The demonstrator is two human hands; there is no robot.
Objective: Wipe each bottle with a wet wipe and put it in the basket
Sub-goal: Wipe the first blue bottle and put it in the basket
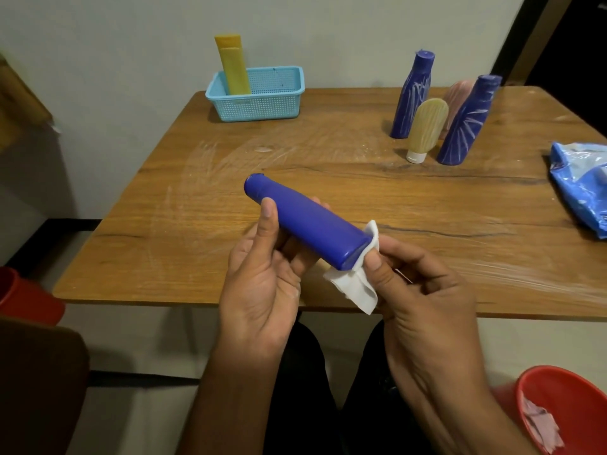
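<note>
Tabletop (295,178) smeared with white streaks, carrying blue basket (262,103) far left, holding one yellow bottle (234,67). Four streaked bottles (443,110) waiting far right; blue wipe pack (581,185) at right edge. Blue bottle (308,221) held tilted above near edge: left hand (259,277), grip clenched round its body; right hand (423,290) pinching white wet wipe (358,284) against its base. Risks, as judged: wet bottle slipping from left grip onto tabletop or lap; wipe bunched at base only, leaving neck uncleaned; reach toward basket brushing smeared tabletop, re-soiling bottle.
</note>
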